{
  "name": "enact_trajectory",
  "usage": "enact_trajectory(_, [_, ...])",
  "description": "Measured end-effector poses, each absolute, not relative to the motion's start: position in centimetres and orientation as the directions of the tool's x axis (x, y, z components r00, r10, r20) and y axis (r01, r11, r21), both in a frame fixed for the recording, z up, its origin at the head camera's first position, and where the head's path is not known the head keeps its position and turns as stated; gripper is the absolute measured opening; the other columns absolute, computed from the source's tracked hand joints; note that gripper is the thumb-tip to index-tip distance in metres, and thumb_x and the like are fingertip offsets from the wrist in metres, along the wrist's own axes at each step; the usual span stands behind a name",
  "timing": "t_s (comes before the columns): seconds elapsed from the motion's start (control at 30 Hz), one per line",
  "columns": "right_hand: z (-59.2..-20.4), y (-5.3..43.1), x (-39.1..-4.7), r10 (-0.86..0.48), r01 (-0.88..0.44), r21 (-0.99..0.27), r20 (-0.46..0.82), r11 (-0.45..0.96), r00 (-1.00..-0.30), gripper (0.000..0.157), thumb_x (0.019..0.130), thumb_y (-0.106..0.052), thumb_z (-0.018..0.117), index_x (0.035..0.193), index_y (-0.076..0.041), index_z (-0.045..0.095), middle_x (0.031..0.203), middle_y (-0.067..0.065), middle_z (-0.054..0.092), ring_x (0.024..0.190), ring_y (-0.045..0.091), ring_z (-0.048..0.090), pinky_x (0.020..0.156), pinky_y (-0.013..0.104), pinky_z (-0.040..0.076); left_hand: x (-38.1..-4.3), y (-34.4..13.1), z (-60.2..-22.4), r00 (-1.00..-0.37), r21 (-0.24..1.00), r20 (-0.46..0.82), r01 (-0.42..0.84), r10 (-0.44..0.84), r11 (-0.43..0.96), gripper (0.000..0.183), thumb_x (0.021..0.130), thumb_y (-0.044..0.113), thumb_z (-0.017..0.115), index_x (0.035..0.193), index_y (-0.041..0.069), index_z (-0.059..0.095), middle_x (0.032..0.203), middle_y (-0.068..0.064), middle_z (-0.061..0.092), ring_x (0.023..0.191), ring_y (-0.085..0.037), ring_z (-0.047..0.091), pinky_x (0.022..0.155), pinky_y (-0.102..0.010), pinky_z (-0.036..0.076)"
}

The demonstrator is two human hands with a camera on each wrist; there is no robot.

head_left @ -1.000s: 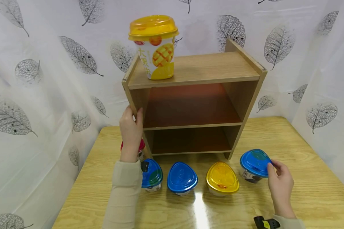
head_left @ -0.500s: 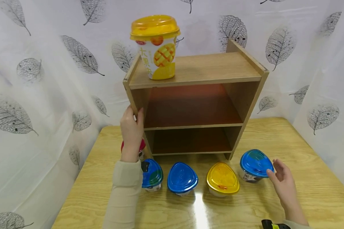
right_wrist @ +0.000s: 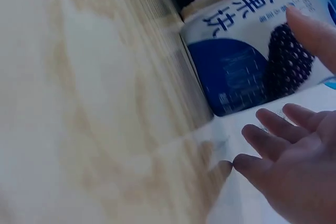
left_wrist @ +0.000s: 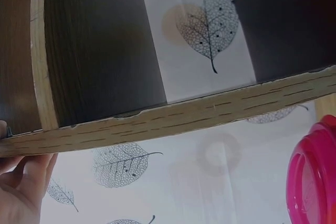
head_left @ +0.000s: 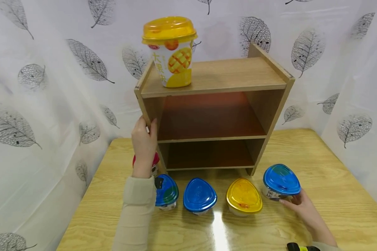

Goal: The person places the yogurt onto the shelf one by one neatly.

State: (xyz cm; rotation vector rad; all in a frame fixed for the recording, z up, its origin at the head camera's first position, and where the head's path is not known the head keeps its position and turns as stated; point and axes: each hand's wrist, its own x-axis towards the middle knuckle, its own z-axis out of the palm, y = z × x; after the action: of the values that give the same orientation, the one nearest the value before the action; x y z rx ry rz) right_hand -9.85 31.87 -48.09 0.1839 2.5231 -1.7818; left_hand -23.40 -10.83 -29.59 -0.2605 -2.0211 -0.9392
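Note:
My left hand [head_left: 143,146] grips the left side panel of a small wooden shelf [head_left: 232,75] that stands on the table. In the left wrist view part of that hand [left_wrist: 23,190] shows at the panel's edge [left_wrist: 194,113]. At the right, my right hand [head_left: 306,211] is at the lower side of a blue-lidded yogurt cup [head_left: 281,179]. The right wrist view shows a dark berry on this cup [right_wrist: 231,72]; the thumb lies in front of it and the right hand's fingers [right_wrist: 278,135] are spread, with a gap to the cup.
A tall yellow-lidded cup [head_left: 179,64] stands on the shelf's top left. In front stand a yellow-lidded cup [head_left: 243,195] and two blue-lidded cups [head_left: 200,195], the leftmost [head_left: 168,190] partly behind the left sleeve. A pink-lidded cup [head_left: 155,159] is partly hidden behind the left wrist.
My right hand has let go of the blue cup's lid, drawn back slightly, then come in lower at the cup's side. The left hand and the shelf have stayed put.

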Motion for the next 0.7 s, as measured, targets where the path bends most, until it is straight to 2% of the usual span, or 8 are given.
enact_trajectory(0.03, [-48.2,31.8,-10.0,0.074,0.120,-0.928,-0.100,0.351,-0.992,0.086,0.083,-0.014,0.062,0.139,0.000,0.000,0.139,0.028,0.014,0.121,0.045,0.021,0.094,0.045,0.031,-23.4,-10.8,-29.6,-0.601,0.522,0.784,0.499,-0.158,0.692,0.023,0.087,0.011,0.055,0.095,-0.010,0.056,0.087,-0.023,0.059,0.082,-0.034,0.057,0.072,-0.043,0.045])
enact_trajectory(0.13, [-48.2,31.4,-10.4,0.084,0.123,-0.916,-0.098,0.383,-0.992,0.087,0.081,-0.015,0.064,0.138,0.003,0.001,0.135,0.029,0.020,0.115,0.042,0.027,0.091,0.044,0.034,-23.4,-10.8,-29.5,-0.598,0.519,0.786,0.502,-0.155,0.692,0.022,0.087,0.011,0.055,0.095,-0.010,0.055,0.088,-0.023,0.059,0.083,-0.034,0.057,0.072,-0.043,0.046])
enact_trajectory(0.27, [-48.0,30.9,-10.7,0.075,0.117,-0.941,-0.098,0.317,-0.992,0.087,0.080,-0.011,0.065,0.137,0.005,0.002,0.134,0.031,0.018,0.115,0.043,0.023,0.092,0.062,0.019,-23.5,-10.8,-29.6,-0.594,0.515,0.790,0.505,-0.153,0.693,0.022,0.087,0.011,0.055,0.095,-0.010,0.056,0.088,-0.022,0.059,0.083,-0.034,0.057,0.073,-0.043,0.045])
enact_trajectory(0.57, [-48.2,30.4,-11.1,0.094,0.115,-0.948,-0.091,0.296,-0.991,0.088,0.078,-0.010,0.067,0.136,0.007,0.002,0.133,0.034,0.017,0.119,0.047,0.018,0.093,0.063,0.014,-23.7,-10.9,-29.9,-0.587,0.504,0.797,0.516,-0.143,0.693,0.023,0.088,0.012,0.054,0.095,-0.010,0.055,0.088,-0.022,0.059,0.083,-0.033,0.057,0.072,-0.042,0.046])
enact_trajectory(0.7, [-48.4,30.3,-11.2,0.120,0.112,-0.944,-0.078,0.311,-0.990,0.086,0.078,-0.010,0.066,0.136,0.008,0.005,0.132,0.033,0.020,0.117,0.045,0.021,0.093,0.062,0.017,-23.7,-11.0,-29.9,-0.584,0.499,0.799,0.513,-0.143,0.699,0.023,0.088,0.012,0.054,0.095,-0.010,0.056,0.088,-0.022,0.059,0.083,-0.033,0.057,0.072,-0.042,0.046])
